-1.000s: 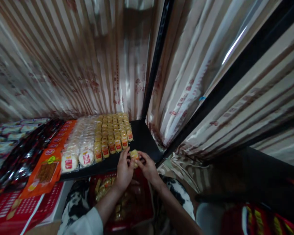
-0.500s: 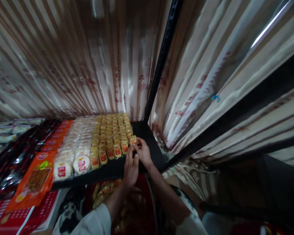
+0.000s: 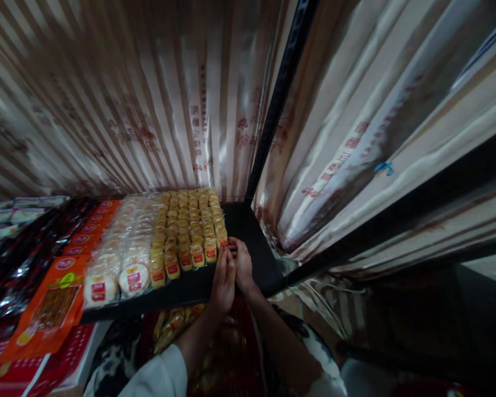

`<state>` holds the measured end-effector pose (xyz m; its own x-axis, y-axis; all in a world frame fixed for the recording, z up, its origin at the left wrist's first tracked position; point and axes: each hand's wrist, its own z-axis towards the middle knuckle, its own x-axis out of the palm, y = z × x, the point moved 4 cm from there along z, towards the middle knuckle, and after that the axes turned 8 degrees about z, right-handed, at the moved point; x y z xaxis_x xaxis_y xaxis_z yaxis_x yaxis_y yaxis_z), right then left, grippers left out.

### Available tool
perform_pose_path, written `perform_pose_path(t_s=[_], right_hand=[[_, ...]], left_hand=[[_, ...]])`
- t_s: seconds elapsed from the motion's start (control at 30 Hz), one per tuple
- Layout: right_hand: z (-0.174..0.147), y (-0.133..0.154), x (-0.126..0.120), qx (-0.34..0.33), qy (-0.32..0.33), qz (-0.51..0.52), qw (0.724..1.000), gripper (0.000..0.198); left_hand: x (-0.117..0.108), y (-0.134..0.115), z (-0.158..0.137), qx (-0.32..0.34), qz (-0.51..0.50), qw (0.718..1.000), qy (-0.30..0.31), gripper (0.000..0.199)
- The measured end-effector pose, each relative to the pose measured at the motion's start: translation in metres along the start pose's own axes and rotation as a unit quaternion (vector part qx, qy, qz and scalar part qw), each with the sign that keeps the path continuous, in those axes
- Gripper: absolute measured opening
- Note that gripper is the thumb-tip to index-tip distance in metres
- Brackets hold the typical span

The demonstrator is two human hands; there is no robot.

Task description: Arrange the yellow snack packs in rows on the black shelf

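Observation:
Small yellow packaged cakes (image 3: pixel 184 255) with red labels stand in tight rows on a black shelf (image 3: pixel 248 220). Both hands meet at the front of the rightmost row, around one packaged cake (image 3: pixel 222 239). My left hand (image 3: pixel 223 281) has its fingers pressed together against the near side of that cake. From the right, my right hand (image 3: pixel 243 266) curls its fingers against the same cake. The fingers hide its lower part.
Left of the cakes lie round white packaged pastries (image 3: pixel 134 280), orange snack packets (image 3: pixel 58 300) and dark shiny packets (image 3: pixel 25 275). Below the shelf sits a red bag (image 3: pixel 248 342) with more yellow packs. A black post (image 3: pixel 268 121) and striped curtains (image 3: pixel 165 110) enclose the corner.
The cake between my hands has come down and in line with the front of the rightmost row. My right fingers have curled in closer to my left hand. The view has shifted slightly.

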<state>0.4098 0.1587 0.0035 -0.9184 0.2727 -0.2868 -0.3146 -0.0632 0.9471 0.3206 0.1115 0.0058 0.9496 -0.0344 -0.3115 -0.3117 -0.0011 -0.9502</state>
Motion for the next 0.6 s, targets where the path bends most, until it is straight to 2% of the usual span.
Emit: perform_pose_path(t_s=[0.23, 0.3, 0.37, 0.47, 0.53, 0.6], right_hand=[[0.003, -0.003, 0.003, -0.012, 0.016, 0.028, 0.999, 0.029], [0.001, -0.002, 0.000, -0.026, -0.005, 0.030, 0.999, 0.031], [-0.005, 0.003, -0.005, -0.045, -0.039, 0.025, 0.998, 0.033], [-0.028, 0.014, -0.013, -0.070, -0.072, 0.026, 0.995, 0.030], [-0.052, 0.021, -0.016, -0.068, -0.067, 0.041, 0.995, 0.028], [-0.080, 0.023, -0.015, -0.055, -0.036, 0.045, 0.997, 0.027]], left_hand=[[0.006, 0.005, 0.002, -0.005, 0.016, 1.000, -0.003, 0.051], [0.004, 0.005, -0.001, 0.001, 0.034, 0.999, -0.022, 0.047], [-0.003, 0.003, -0.007, 0.035, 0.048, 0.997, -0.050, 0.041], [-0.017, 0.004, -0.028, 0.076, 0.057, 0.993, -0.068, 0.033], [-0.027, 0.009, -0.048, 0.059, 0.073, 0.994, -0.048, 0.030], [-0.035, 0.018, -0.069, 0.026, 0.102, 0.994, -0.007, 0.028]])
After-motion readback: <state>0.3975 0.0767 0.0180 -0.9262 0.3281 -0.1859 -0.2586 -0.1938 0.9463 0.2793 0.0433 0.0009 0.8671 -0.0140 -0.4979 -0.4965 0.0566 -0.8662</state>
